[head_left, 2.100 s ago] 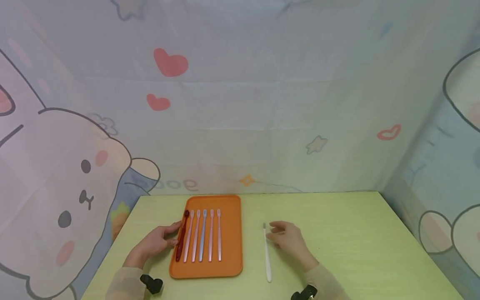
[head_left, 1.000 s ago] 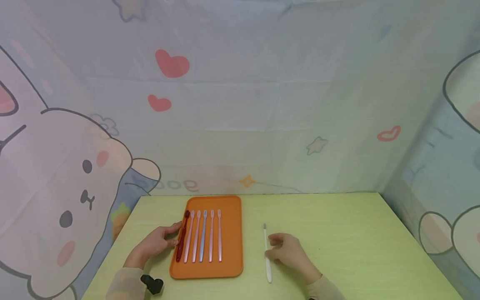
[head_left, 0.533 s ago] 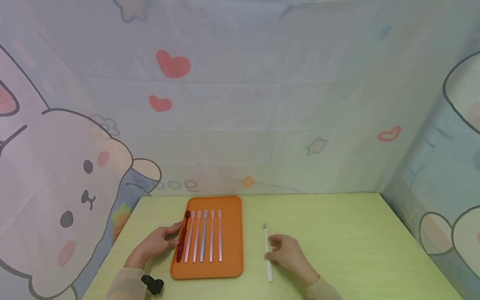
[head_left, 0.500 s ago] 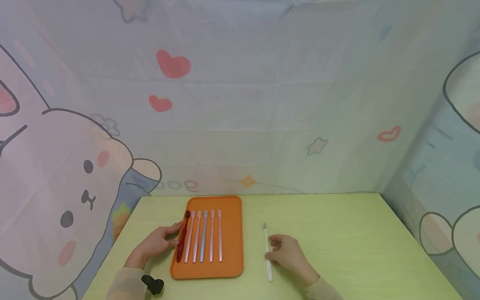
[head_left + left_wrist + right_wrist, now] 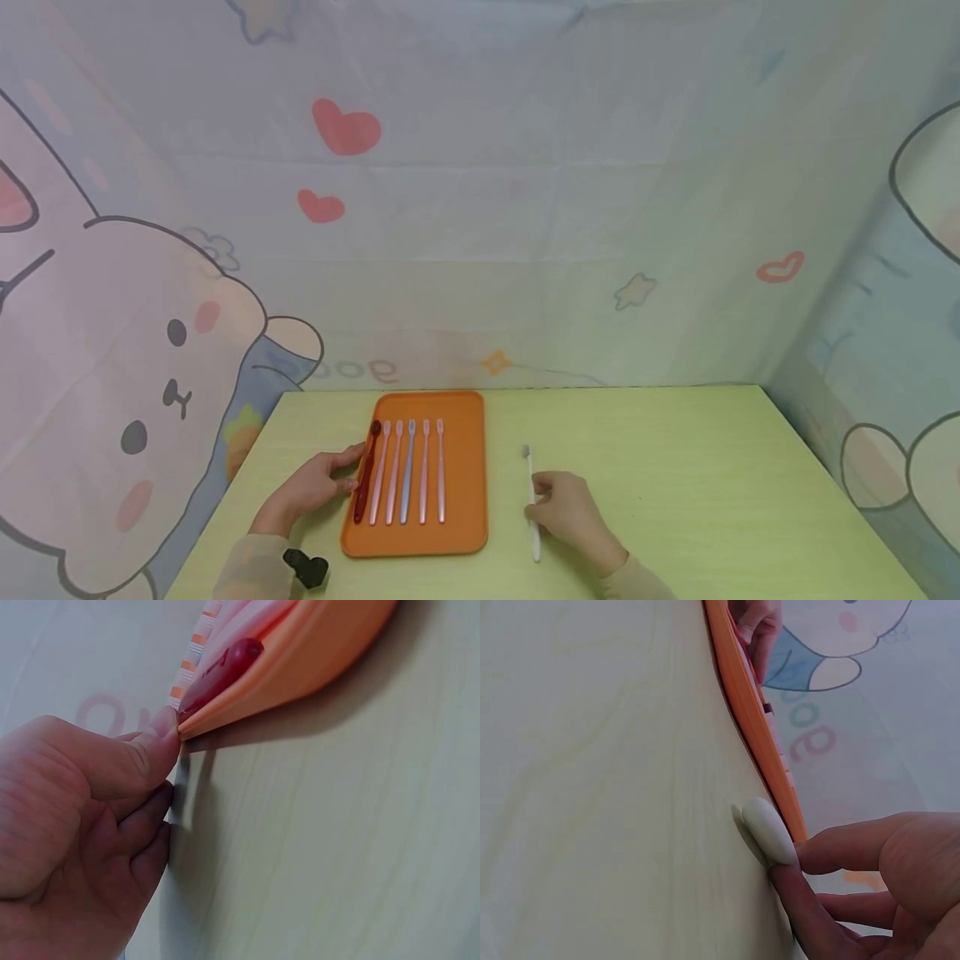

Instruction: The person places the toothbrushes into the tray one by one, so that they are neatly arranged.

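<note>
My left hand (image 5: 315, 483) holds the left rim of an orange tray (image 5: 463, 500), thumb at the edge beside a dark red toothbrush (image 5: 364, 479). The thumb (image 5: 146, 750) meets the rim in the left wrist view, and its index finger is mostly hidden there. Further right, my right hand (image 5: 568, 510) pinches a white toothbrush (image 5: 536, 542) around the middle of its handle, bristle end pointing away. The right wrist view shows the rounded white handle end (image 5: 765, 829) between thumb and finger, close over the table, its shadow beside it.
Several pink toothbrushes (image 5: 423, 492) and a blue toothbrush (image 5: 407, 479) lie side by side in the tray, heads at the far end. The pale yellow-green table (image 5: 690, 483) reaches back to a wall cloth (image 5: 555, 250) printed with cartoons.
The right hand first slid down along the white toothbrush, then took hold of it and shifted it slightly left, its handle end now nearer the tray. The left hand and tray stay put.
</note>
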Demonstrator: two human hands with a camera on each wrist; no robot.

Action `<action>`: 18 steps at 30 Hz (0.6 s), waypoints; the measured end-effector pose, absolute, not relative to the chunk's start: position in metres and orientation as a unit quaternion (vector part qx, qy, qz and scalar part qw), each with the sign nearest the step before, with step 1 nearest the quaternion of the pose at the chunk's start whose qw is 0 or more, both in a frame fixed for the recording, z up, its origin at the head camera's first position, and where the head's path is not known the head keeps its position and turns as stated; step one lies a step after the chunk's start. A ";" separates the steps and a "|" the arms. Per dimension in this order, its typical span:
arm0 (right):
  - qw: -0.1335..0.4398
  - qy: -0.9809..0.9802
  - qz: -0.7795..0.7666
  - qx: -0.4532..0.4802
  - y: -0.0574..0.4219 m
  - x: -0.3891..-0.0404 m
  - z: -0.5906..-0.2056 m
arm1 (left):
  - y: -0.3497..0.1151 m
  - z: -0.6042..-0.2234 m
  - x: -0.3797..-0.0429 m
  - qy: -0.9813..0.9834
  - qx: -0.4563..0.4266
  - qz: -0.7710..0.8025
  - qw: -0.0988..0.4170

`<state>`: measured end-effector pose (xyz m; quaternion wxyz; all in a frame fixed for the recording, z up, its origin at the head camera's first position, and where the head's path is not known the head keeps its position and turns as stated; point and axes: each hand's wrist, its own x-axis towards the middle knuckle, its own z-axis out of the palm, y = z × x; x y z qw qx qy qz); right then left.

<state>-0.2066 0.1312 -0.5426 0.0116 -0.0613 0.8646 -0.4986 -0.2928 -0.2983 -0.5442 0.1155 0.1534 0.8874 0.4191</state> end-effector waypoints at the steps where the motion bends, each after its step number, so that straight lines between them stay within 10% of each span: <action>1: 0.012 0.865 -0.499 -0.060 0.131 -0.207 -0.543 | -0.298 -0.544 -0.293 0.888 0.153 0.418 0.115; 18: 0.012 0.872 -0.487 -0.045 0.133 -0.212 -0.544 | -0.299 -0.547 -0.294 0.888 0.151 0.419 0.116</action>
